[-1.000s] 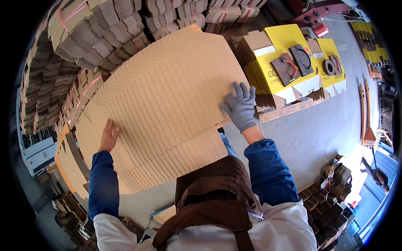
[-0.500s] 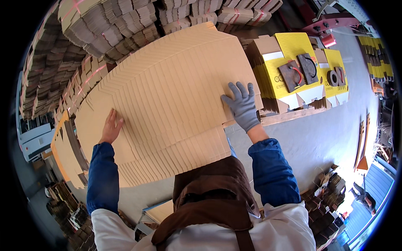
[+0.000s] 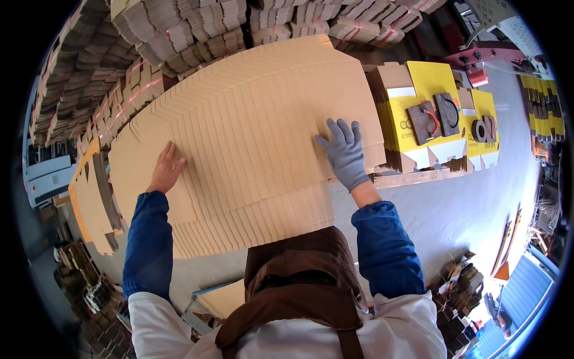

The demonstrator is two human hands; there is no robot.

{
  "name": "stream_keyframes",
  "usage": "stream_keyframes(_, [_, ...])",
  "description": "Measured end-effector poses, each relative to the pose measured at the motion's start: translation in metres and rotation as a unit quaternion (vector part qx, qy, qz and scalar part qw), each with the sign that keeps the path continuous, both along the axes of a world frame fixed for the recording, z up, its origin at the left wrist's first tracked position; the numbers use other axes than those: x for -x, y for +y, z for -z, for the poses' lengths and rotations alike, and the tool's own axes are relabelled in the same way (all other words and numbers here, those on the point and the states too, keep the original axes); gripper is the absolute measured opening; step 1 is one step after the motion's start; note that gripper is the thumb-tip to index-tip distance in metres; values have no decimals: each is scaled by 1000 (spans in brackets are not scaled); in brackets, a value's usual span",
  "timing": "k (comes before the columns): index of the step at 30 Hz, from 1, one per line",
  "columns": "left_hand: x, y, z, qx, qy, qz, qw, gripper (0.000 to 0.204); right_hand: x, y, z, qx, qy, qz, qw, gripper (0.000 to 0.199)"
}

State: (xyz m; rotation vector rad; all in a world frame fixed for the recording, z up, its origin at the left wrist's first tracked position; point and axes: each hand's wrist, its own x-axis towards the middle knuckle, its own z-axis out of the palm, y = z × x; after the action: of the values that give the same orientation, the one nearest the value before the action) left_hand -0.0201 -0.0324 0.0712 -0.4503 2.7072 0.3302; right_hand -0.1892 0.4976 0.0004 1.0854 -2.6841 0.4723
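Note:
In front of me lies a wide fan of overlapping flat cardboard sheets (image 3: 257,131), brown and creased, spread like shingles from left to right. My left hand (image 3: 167,169), bare below a blue sleeve cover, rests on the sheets toward the left end with its fingers extended. On the right part of the fan, my right hand (image 3: 344,152) in a grey glove presses down with its fingers spread. Neither hand grips anything. The undersides of the sheets are hidden.
Bundled cardboard stacks (image 3: 173,36) line the back and left. At right, yellow printed cartons (image 3: 394,128) lie on a wooden pallet (image 3: 418,178), with dark handled plates (image 3: 423,122) and a tape roll (image 3: 479,130) on top. A person (image 3: 497,314) is far off at lower right.
My left hand has slid slightly up and to the right across the sheets. The right hand stays at nearly the same place, and the view has tilted a little.

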Motion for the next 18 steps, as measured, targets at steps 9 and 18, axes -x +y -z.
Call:
stream_keyframes(9, [0, 1, -5, 4, -9, -4, 1000, 73, -4, -22, -14, 24, -87, 32, 995, 26])
stream_keyframes(18, [-1, 6, -9, 6, -11, -3, 1000, 74, -1, -39, -16, -25, -44, -2, 999, 34])
